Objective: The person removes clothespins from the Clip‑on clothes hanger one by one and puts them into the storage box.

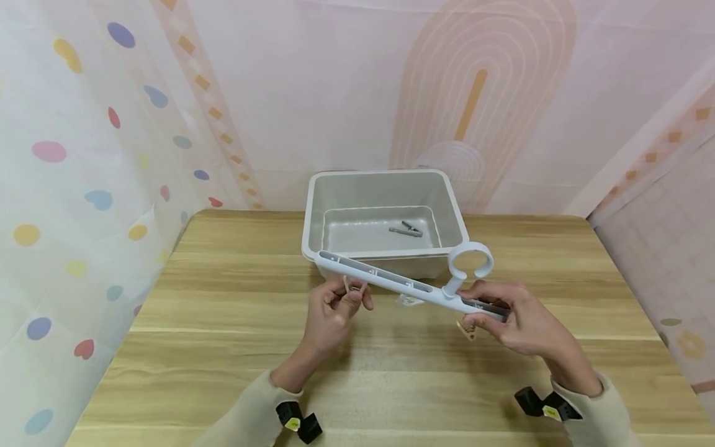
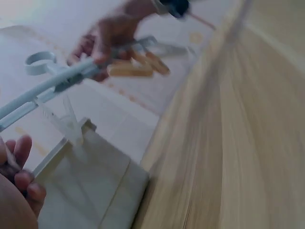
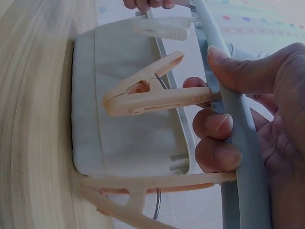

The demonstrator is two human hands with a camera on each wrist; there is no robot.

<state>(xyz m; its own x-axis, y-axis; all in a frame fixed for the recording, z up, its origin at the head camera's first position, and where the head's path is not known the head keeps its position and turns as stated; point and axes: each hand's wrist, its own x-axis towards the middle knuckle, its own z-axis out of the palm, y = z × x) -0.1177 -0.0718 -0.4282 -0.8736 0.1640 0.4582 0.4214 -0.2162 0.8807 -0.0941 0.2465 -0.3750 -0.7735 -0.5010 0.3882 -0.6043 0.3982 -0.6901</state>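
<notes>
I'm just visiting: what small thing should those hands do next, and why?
Perhaps the left hand should give its clip a gentle tug. It pinches that clip just under the hanger, where a white clip and a peach clip hang, while the right hand grips the hanger. Whether the pinched clip is attached is hard to see.

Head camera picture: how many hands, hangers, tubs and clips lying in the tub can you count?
Hands, left hand and right hand: 2
White hanger: 1
Tub: 1
Grey clip in the tub: 1
Total: 5
</notes>
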